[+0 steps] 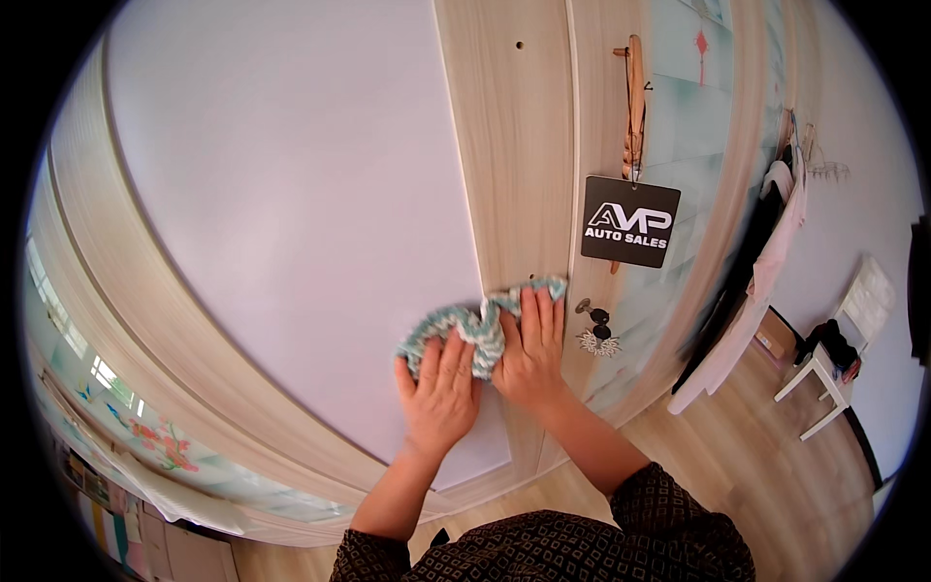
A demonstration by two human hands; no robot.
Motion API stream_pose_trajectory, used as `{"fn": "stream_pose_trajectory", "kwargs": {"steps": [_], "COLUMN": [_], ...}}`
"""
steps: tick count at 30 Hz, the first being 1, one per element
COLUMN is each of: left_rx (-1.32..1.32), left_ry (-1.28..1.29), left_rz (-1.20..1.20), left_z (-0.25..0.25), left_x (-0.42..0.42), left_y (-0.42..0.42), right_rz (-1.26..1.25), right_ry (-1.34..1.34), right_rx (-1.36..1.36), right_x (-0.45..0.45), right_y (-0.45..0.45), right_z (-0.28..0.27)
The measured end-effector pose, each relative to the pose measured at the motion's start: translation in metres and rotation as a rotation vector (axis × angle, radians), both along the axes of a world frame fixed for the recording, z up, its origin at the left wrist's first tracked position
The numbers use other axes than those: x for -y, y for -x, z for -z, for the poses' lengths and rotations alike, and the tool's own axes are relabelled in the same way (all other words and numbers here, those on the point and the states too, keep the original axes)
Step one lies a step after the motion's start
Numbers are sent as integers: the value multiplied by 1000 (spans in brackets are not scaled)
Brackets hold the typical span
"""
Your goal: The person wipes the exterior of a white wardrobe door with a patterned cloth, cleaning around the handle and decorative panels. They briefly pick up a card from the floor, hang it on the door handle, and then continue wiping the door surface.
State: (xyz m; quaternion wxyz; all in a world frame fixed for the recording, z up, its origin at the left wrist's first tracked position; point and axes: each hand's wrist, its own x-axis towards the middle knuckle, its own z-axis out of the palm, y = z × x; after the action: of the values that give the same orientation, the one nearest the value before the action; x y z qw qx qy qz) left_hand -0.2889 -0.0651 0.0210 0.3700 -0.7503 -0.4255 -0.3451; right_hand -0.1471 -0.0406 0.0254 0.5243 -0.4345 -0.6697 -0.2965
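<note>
A green-and-white fabric cloth [489,336] lies bunched against the wardrobe, across the edge between a smooth pale panel [291,182] and a wood-grain strip [502,131]. My left hand [440,393] presses the cloth's left part to the panel, fingers spread on it. Higher and to the right, my right hand [534,360] holds the other part flat on the strip, just under a small drilled hole. Parts of the cloth are hidden beneath my fingers. Right of that hand, a dark-headed key [600,316] sits by a silver, leaf-edged lock plate [599,343].
A black square tag [631,251] bearing writing hangs from a carved wooden handle [635,109]. Pale garments [767,254] hang at the right. Beyond them stand a white chair [822,375] with dark cloth on it and a cardboard box [774,338] on the wood-look floor [698,458].
</note>
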Motion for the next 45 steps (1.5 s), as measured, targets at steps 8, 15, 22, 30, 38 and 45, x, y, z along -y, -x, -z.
{"fn": "stream_pose_trajectory", "kwargs": {"steps": [8,15,22,30,38,45], "left_rx": [10,-124,28,59,-109,-367], "left_ry": [-34,-18,-130,-310,-16,163], "left_rz": [-38,-1,47,52,82,60], "left_z": [-41,-10,-148,-218,-86,31], "left_x": [-2,0,-5,-5,2,8], "left_y": [-8,10,-15,-10,0,13], "right_rz": [50,31,26,31,30,90], "right_ry": [-59,-121,-231,-313,-51,121], "right_rx": [-73,-5,-1,-71,-62,-41], "right_x": [-7,-9,-10,-17,-7,20], "right_y": [2,10,-7,7,6,14], "right_z": [-40,2,-149,-216,-60,71]}}
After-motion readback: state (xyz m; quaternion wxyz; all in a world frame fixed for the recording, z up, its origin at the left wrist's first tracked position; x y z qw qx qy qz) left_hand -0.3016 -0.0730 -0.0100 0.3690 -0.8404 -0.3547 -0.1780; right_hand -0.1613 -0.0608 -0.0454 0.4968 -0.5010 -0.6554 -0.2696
